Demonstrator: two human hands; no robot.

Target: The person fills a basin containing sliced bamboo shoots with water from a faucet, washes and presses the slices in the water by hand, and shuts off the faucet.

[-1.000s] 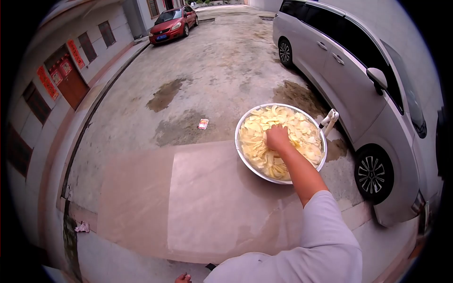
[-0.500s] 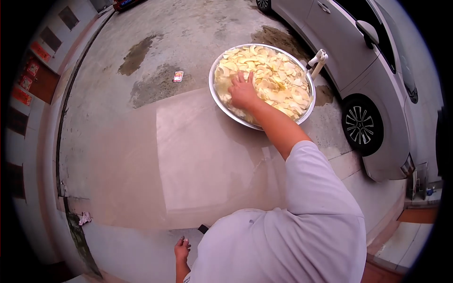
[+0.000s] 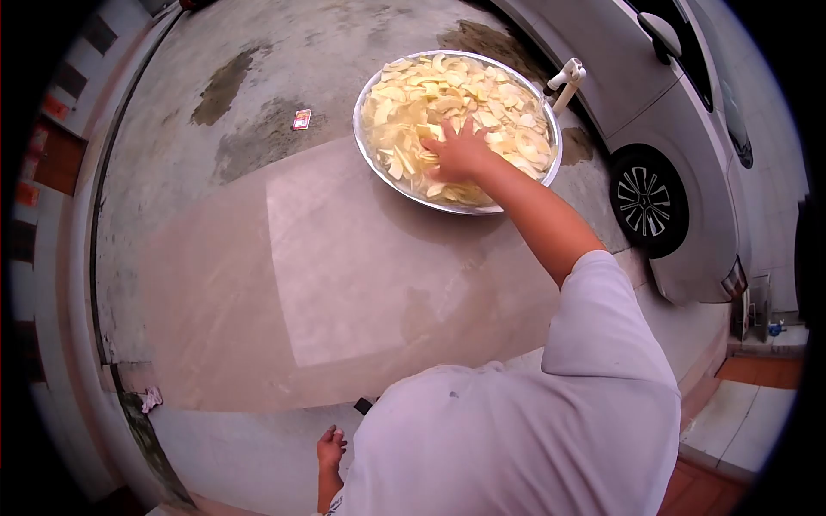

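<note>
A large round metal basin (image 3: 362, 153) holds a heap of thin, pale yellow slices (image 3: 430, 82), with cloudy water among them. My right hand (image 3: 462, 155) reaches over the near rim and rests on the wet slices, fingers spread and palm down. No slice is visibly gripped in it, though its underside is hidden. Low beside my body hangs my left hand (image 3: 330, 449), well away from the basin. Its fingers are loosely curled and a little apart, with nothing visible in them.
A white pipe tap (image 3: 568, 76) stands at the basin's right rim. Beyond it is a parked silver car (image 3: 637, 95). A small red-and-white packet (image 3: 301, 119) lies on the concrete. A pinkish cloth (image 3: 151, 399) lies at the left, near a dark gutter.
My right hand has moved across the slices to the right within the basin, its fingers spreading wider. The whole view has shifted slightly. My left hand stays by my side.
</note>
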